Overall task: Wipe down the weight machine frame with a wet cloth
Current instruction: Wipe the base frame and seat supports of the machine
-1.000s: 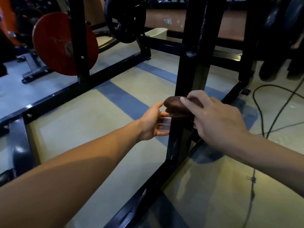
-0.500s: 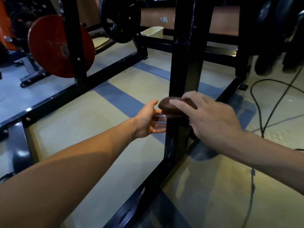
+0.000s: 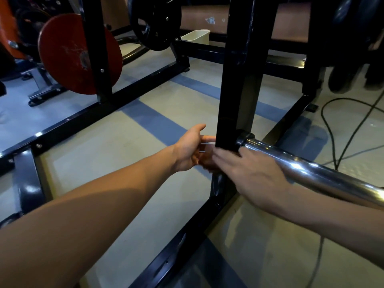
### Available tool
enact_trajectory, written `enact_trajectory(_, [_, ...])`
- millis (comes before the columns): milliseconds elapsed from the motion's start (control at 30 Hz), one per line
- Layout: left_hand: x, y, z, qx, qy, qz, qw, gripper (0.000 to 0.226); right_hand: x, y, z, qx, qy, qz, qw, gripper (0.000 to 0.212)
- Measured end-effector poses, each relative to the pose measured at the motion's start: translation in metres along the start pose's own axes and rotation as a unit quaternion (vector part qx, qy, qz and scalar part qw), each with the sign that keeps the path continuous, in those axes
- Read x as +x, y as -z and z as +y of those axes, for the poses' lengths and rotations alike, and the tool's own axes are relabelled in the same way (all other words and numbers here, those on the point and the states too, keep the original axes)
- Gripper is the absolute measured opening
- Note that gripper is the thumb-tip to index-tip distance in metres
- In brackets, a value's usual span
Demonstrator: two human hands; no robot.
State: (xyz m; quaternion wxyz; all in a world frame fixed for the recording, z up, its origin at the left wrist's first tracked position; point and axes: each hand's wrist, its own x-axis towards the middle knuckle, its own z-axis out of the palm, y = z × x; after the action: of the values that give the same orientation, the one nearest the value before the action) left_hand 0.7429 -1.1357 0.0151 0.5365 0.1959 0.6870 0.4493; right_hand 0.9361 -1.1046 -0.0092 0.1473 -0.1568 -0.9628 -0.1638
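Note:
The black upright post (image 3: 239, 96) of the weight machine frame rises from a black base rail (image 3: 187, 242) on the floor. My left hand (image 3: 192, 149) is held out at the post's left side, palm up and fingers relaxed, holding nothing I can see. My right hand (image 3: 251, 173) reaches across the front of the post low down, with its outstretched fingertips blurred by motion. The brown cloth is not plainly visible; only a blurred brownish patch shows between the two hands. A chrome bar (image 3: 311, 173) juts from the post, just above my right wrist.
A red weight plate (image 3: 79, 53) and a black plate (image 3: 155, 23) hang on the frame's left uprights. A small cream bin (image 3: 196, 38) stands at the back. Black cables (image 3: 340, 129) trail over the floor at right. Another black rail (image 3: 83, 121) runs across the left.
Both hands have slid down the post. The brown cloth, plainly under my right fingers before, is out of sight. The view has shifted, and the chrome bar now shows.

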Motion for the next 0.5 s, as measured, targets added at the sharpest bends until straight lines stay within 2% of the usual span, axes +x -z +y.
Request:
enact_trajectory(100, [0.001, 0.001, 0.000, 0.006, 0.001, -0.013, 1.000, 0.067, 0.001, 0.003, 0.006, -0.004, 0.000, 0.052, 0.999, 0.054])
enact_trajectory(167, [0.002, 0.002, 0.000, 0.010, 0.004, -0.015, 1.000, 0.070, -0.009, -0.012, -0.005, -0.027, 0.035, 0.029, 0.999, 0.053])
enact_trajectory(267, [0.000, 0.002, 0.001, 0.021, 0.004, -0.013, 1.000, 0.060, -0.031, -0.047, -0.030, -0.024, 0.080, -0.034, 0.996, 0.053])
enact_trajectory(367, [-0.002, 0.002, 0.000, 0.027, -0.001, -0.014, 1.000, 0.060, -0.044, -0.069, -0.043, -0.021, 0.130, -0.100, 0.986, 0.065])
enact_trajectory(400, [-0.001, 0.002, 0.000, 0.029, -0.002, -0.014, 0.999, 0.060, -0.043, -0.069, -0.043, -0.014, 0.137, -0.120, 0.983, 0.062])
enact_trajectory(433, [-0.002, 0.001, 0.000, 0.027, -0.003, -0.012, 1.000, 0.060, -0.039, -0.065, -0.041, -0.003, 0.129, -0.121, 0.984, 0.055])
enact_trajectory(500, [-0.002, 0.000, 0.000, 0.022, -0.003, -0.009, 1.000, 0.061, -0.025, -0.050, -0.032, -0.001, 0.081, -0.076, 0.994, 0.052])
